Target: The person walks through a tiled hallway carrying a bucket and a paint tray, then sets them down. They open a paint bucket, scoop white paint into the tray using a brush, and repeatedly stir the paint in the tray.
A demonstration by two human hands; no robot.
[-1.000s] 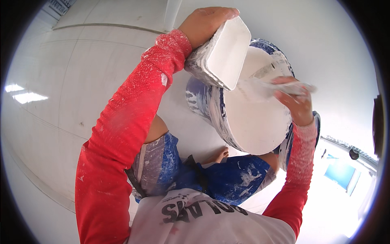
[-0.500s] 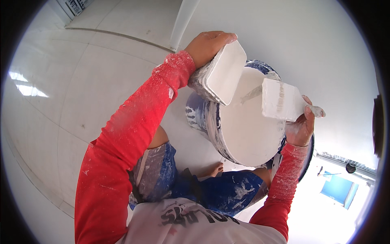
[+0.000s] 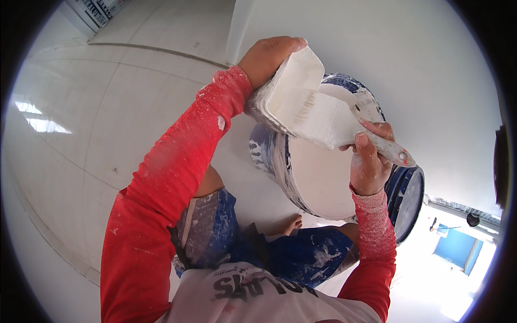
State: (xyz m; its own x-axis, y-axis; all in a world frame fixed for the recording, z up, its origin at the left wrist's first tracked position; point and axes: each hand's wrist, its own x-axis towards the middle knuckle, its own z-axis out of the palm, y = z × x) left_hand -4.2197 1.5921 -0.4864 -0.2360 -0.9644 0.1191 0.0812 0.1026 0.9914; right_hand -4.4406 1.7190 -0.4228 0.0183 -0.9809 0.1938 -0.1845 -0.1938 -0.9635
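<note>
My left hand (image 3: 271, 60) is closed on a paint-crusted rectangular container (image 3: 271, 102) with white inner faces, tilted over a large blue bucket (image 3: 263, 151). My right hand (image 3: 369, 161) grips a wide paintbrush (image 3: 323, 119) by its spattered handle. The brush head, thickly coated in white, is at the mouth or lower edge of the container; I cannot tell exactly where it touches. Below both is the white paint (image 3: 323, 180) in the bucket, with part of a stick or handle at its back rim.
A second dark blue round bucket or lid (image 3: 405, 202) stands to the right. A white wall (image 3: 420, 64) rises beyond the buckets. Pale tiled floor (image 3: 64, 151) lies at the left. My paint-marked shorts and bare foot are below. A bright opening with a blue panel (image 3: 452, 247) is at the right.
My right hand has turned the brush and moved it left, from over the bucket to the container. My left hand still holds the container, having dipped lower, then risen slightly.
</note>
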